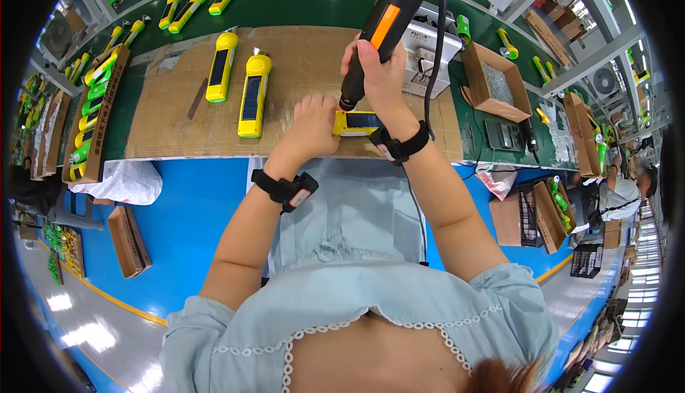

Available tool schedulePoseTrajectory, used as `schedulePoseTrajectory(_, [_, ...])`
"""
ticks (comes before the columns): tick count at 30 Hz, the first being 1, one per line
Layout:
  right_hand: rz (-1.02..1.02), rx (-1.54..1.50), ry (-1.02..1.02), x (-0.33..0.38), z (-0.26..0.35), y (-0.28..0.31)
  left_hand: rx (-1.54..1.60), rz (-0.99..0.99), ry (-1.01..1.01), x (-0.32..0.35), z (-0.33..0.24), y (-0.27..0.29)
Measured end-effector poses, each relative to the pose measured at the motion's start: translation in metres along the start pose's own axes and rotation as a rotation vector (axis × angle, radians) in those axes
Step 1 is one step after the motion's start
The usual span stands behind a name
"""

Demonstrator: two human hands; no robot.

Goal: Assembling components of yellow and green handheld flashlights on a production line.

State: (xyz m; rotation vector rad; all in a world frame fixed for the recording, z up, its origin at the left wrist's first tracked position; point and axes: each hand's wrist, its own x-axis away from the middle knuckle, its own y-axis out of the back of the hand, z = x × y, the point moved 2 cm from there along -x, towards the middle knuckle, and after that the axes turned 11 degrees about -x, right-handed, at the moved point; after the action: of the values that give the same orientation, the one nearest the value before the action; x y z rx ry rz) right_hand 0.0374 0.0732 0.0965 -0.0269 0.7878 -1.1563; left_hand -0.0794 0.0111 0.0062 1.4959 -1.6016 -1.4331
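Yellow flashlight (357,123) w/ dark solar panel is lying flat on cardboard sheet (300,64) near front edge of bench (285,0). Left hand (312,125) is pressing it down at its left end, fingers curled on it. Right hand (374,72) is gripping black-orange electric screwdriver (382,25), fingers clenched round the body, tip pointing down at flashlight. Further back, 2 more yellow flashlights (239,82) are lying side by side; open cardboard box (496,82) is sitting to the right.
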Motion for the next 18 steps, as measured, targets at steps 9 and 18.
schedulePoseTrajectory(9, [0.039, 0.065, 0.032, 0.001, 0.001, 0.005, 0.012, 0.041, 0.006, -0.002, 0.0, 0.004])
schedulePoseTrajectory(18, [0.01, -0.037, 0.124, -0.01, 0.071, 0.006, -0.12, 0.027, -0.004, 0.01, -0.013, 0.012])
